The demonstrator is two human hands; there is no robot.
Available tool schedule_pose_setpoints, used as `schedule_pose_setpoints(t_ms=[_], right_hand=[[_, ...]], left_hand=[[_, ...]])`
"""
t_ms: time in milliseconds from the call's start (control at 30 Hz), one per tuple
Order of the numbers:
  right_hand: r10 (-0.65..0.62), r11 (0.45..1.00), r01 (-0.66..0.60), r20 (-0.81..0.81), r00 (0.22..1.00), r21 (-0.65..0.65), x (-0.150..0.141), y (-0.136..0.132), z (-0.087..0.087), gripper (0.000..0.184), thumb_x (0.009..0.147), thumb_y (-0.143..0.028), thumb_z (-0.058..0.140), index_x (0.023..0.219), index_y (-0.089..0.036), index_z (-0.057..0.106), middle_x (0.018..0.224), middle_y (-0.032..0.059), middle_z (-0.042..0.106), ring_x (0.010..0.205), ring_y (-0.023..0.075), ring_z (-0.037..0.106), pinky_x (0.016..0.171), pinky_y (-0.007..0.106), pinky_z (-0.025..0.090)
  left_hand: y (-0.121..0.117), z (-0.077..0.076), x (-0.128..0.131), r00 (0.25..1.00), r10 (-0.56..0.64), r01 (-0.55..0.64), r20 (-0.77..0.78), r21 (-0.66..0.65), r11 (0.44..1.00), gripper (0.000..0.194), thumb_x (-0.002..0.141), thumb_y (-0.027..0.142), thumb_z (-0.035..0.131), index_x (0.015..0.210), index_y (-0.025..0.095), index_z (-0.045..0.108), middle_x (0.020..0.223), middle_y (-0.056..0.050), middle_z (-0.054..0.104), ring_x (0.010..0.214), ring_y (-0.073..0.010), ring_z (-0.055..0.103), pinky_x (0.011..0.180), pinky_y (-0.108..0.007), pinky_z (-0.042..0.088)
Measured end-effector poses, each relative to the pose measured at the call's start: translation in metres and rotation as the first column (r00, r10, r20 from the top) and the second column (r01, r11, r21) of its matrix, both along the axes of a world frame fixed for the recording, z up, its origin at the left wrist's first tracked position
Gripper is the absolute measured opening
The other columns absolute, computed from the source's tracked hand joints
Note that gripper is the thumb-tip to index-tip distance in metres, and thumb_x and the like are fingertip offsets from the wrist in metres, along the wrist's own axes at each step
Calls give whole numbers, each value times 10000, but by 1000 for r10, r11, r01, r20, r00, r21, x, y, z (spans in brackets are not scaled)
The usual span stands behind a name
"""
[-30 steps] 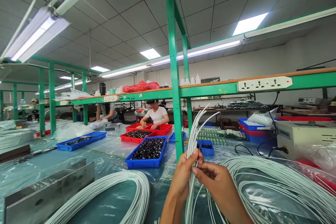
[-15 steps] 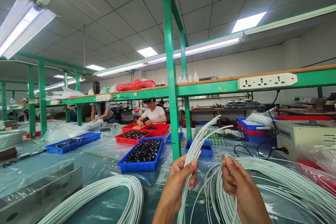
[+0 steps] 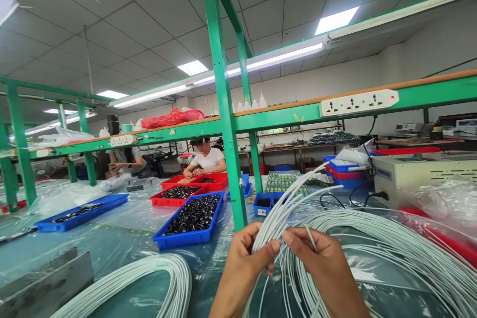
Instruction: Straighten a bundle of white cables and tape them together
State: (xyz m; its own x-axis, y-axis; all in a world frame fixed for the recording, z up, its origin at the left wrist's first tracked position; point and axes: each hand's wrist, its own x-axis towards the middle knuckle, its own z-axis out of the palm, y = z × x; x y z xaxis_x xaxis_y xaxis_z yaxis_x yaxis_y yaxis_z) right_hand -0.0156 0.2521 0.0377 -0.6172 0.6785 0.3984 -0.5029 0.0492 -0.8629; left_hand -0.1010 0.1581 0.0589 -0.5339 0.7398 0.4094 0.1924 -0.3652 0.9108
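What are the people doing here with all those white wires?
A person's left hand and right hand are gripping a bunch of white cables above a big coil of white cable. Across the bench, a co-worker sits at red trays. A blue tray nearby holds many small black parts.

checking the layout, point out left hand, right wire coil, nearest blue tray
left hand (image 3: 242, 268), head view, back of hand
wire coil (image 3: 395, 238), head view, top strands
blue tray (image 3: 182, 242), head view, front wall
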Motion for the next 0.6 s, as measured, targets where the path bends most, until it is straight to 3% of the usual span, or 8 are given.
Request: schedule_pose_setpoints(t_ms=[133, 233, 300, 367, 433, 467, 533, 600], right_hand=[[11, 1000, -11, 7, 1000, -2, -1, 0, -1, 406, 648, -529, 685, 672, -132, 605, 504, -61, 273, 487, 64, 164, 464, 232, 134], [-45, 991, 32, -94, 995, -131, -1, 2, 0, 423, 678, -567, 650, 728, -163, 532, 518, -83, 214, 467, 57, 136, 426, 197, 127], [-120, 962, 60, -219, 968, -265, 0, 5, 2, 430, 685, -582, 638, 779, -186, 501, 554, -77, 318, 447, 47, 168, 405, 171, 174], [-155, 935, 46, -290, 944, -352, 0, 8, 4, 449, 656, -584, 661, 811, -198, 492, 676, -42, 476, 465, 47, 307, 422, 157, 280], [-105, 922, -24, -311, 945, -386, -1, 10, 6, 464, 621, -569, 693, 807, -204, 474, 754, -16, 541, 572, 88, 457, 499, 175, 388], [-63, 913, -74, -318, 946, -401, -1, 10, 7, 469, 604, -557, 709, 783, -204, 457, 693, -27, 529, 579, 99, 476, 510, 183, 406], [26, 888, -167, -315, 949, -430, -3, 8, 7, 483, 578, -541, 730, 739, -198, 431, 526, -77, 408, 439, 65, 385, 412, 160, 337], [87, 870, -215, -291, 953, -444, -4, 6, 7, 486, 574, -537, 737, 724, -189, 432, 458, -118, 255, 353, 18, 176, 339, 136, 159]], left_hand=[[0, 1, 2, 1000, -9, 9, -13, -21, 1000, 284, 684, 347, 721, 729, 99, 590, 540, 30, 474, 406, -38, 405, 434, -134, 338], [-1, 2, -1, 1000, 19, -20, -19, -40, 999, 290, 703, 377, 698, 754, 104, 617, 614, -5, 518, 525, -76, 455, 500, -147, 376], [-2, 2, -4, 999, 45, -46, -17, -33, 998, 290, 701, 384, 696, 730, 107, 617, 618, -14, 518, 578, -93, 453, 528, -148, 382], [-3, 1, -6, 999, 35, -35, 1, -28, 999, 297, 691, 385, 705, 683, 109, 595, 569, 4, 490, 523, -72, 424, 508, -138, 347], [-4, 1, -7, 999, -9, 11, 41, -34, 999, 313, 671, 388, 721, 668, 106, 584, 534, 20, 464, 458, -47, 397, 479, -133, 304], [-4, 1, -6, 998, -31, 34, 63, -34, 999, 317, 656, 385, 734, 688, 103, 593, 542, 20, 470, 445, -40, 395, 472, -130, 290], [-5, 2, -5, 993, -58, 62, 103, -30, 998, 337, 624, 374, 759, 749, 97, 613, 568, 11, 497, 438, -36, 405, 456, -125, 272], [-4, 3, -3, 988, -72, 76, 135, -27, 997, 348, 603, 357, 775, 752, 93, 606, 568, 10, 507, 426, -28, 401, 444, -119, 264]])
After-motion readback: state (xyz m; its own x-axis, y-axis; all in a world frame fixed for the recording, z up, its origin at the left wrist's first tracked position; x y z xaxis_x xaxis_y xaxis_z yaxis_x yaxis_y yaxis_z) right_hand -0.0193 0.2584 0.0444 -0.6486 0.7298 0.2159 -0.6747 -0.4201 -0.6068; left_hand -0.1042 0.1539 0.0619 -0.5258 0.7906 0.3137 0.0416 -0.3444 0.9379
